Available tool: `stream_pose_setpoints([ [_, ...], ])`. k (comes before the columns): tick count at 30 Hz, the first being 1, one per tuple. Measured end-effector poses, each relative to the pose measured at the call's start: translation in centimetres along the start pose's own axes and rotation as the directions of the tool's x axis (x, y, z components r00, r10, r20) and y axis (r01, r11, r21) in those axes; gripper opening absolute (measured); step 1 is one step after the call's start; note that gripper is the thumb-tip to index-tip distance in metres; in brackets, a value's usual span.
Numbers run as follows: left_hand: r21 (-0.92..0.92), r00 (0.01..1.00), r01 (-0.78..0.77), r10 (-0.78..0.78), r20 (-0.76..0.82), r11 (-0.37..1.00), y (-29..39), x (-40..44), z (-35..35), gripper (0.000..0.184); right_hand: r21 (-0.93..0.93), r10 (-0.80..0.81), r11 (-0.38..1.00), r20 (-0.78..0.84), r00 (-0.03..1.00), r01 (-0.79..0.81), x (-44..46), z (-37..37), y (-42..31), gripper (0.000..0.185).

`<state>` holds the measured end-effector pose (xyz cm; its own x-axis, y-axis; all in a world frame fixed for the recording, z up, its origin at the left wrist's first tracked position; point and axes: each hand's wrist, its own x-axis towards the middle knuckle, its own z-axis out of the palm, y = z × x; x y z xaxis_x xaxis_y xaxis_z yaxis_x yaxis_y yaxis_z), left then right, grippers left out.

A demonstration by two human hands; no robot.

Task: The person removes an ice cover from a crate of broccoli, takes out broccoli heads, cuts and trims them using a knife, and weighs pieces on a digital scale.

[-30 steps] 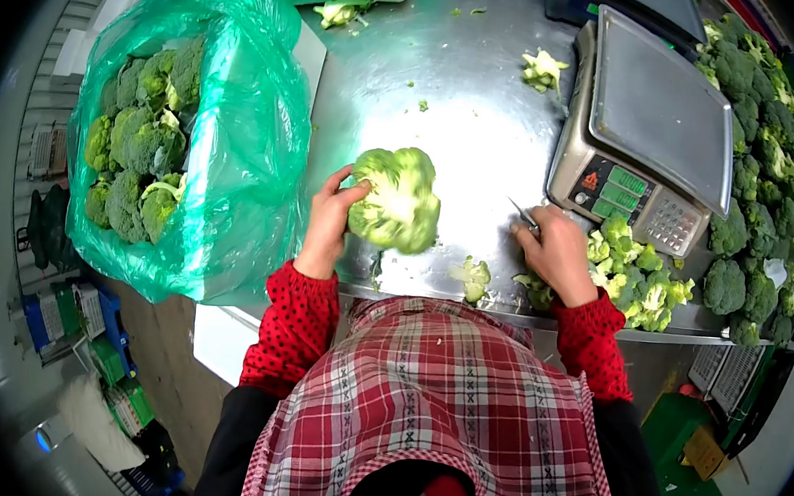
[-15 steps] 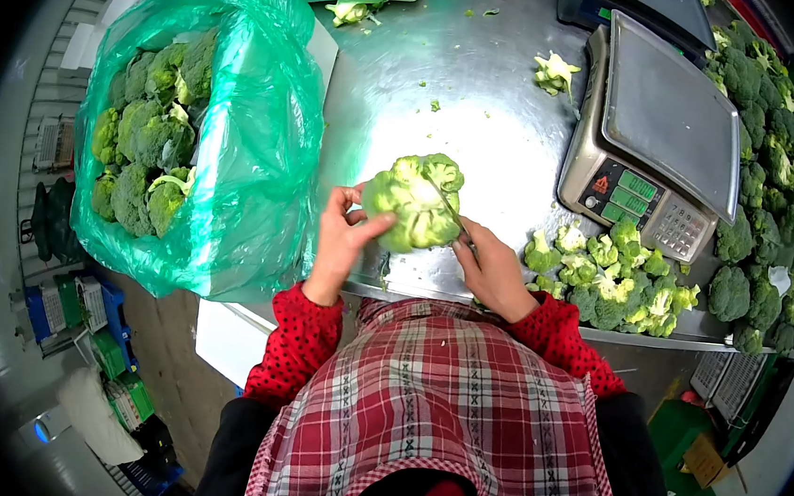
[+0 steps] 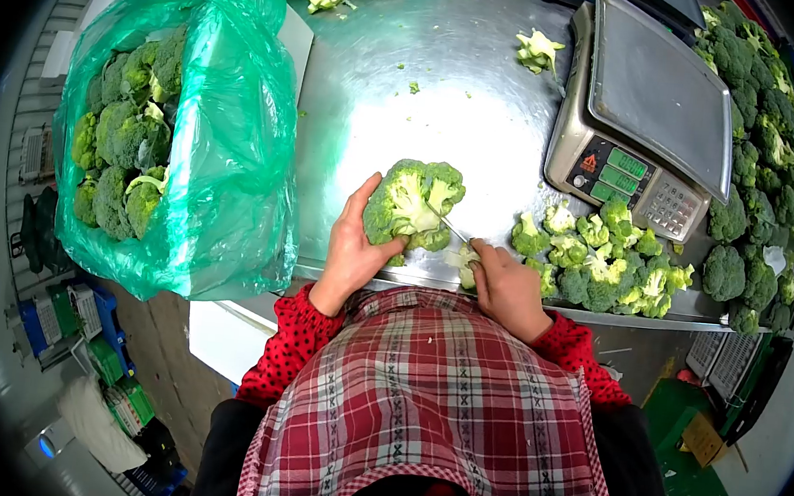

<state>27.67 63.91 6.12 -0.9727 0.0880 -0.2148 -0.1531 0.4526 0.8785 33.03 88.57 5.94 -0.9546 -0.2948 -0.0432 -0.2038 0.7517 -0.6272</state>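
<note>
My left hand (image 3: 359, 245) grips a broccoli head (image 3: 406, 197) from its left side, with the pale cut stem side turned up toward me. In my right hand (image 3: 507, 286) is a thin knife (image 3: 452, 228), its blade reaching up and left into the broccoli's stems. A pale cut piece (image 3: 462, 263) is visible beside my right fingers, just below the blade. To the right of that hand lies a pile of cut broccoli florets (image 3: 603, 266) at the table's front edge.
A box lined with a green plastic bag (image 3: 236, 139) holds broccoli heads on the left. A weighing scale (image 3: 660, 101) stands at the right, before a large heap of broccoli (image 3: 749, 213). Trimmed stalks (image 3: 538, 51) lie farther back on the metal table (image 3: 431, 72).
The broccoli head has been turned in my left hand, and more of its green side shows. My right hand and the knife have moved slightly down and right. The view has shifted a little.
</note>
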Motion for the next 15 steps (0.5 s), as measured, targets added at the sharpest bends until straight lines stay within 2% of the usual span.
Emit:
stream_pose_setpoints([
  [2, 0.043, 1.0, -0.017, 0.017, -0.013, 0.999, 0.8, -0.2, 0.1, 0.087, -0.063, 0.004, 0.998, 0.012, 1.0, -0.003, 0.0, 0.5, 0.2, 0.024],
  [4, 0.202, 0.985, -0.151, 0.164, -0.047, 0.968, 1.5, -0.7, 0.7, 0.085, -0.137, 0.026, 0.99, 0.052, 0.998, -0.018, 0.0, 1.4, 0.8, 0.018],
  [8, 0.176, 0.979, -0.173, 0.188, -0.073, 0.969, 1.4, -0.9, 1.4, 0.086, -0.099, 0.085, 0.993, 0.152, 0.985, -0.07, 1.4, 0.3, 1.2, 0.018],
  [9, 0.18, 0.979, -0.179, 0.194, -0.067, 0.967, 0.9, -0.8, 1.1, 0.086, 0.11, 0.149, 0.977, 0.273, 0.951, -0.185, 1.7, -0.3, 1.7, 0.02],
  [10, 0.124, 0.984, -0.163, 0.171, -0.056, 0.979, 0.2, -0.9, 0.9, 0.085, 0.299, 0.179, 0.901, 0.402, 0.898, -0.313, 1.7, -0.7, 1.8, 0.022],
  [11, 0.066, 0.987, -0.15, 0.153, -0.048, 0.987, 0.1, -0.8, 0.8, 0.084, 0.3, 0.179, 0.902, 0.396, 0.9, -0.312, 1.8, -0.9, 1.6, 0.022],
  [13, 0.131, 0.975, -0.203, 0.213, -0.068, 0.97, 0.3, -1.0, 0.8, 0.08, 0.369, 0.15, 0.872, 0.425, 0.893, -0.323, 2.0, -1.1, 1.2, 0.028],
  [14, -0.082, 0.996, -0.062, 0.056, -0.071, 0.995, -0.7, -1.2, 0.4, 0.079, 0.458, 0.158, 0.785, 0.503, 0.85, -0.417, 1.9, -1.1, 1.6, 0.03],
  [15, -0.29, 0.995, 0.076, -0.093, -0.046, 0.954, -0.4, -0.9, -0.3, 0.077, 0.466, 0.151, 0.784, 0.497, 0.855, -0.409, 1.7, -1.6, 1.6, 0.03],
])
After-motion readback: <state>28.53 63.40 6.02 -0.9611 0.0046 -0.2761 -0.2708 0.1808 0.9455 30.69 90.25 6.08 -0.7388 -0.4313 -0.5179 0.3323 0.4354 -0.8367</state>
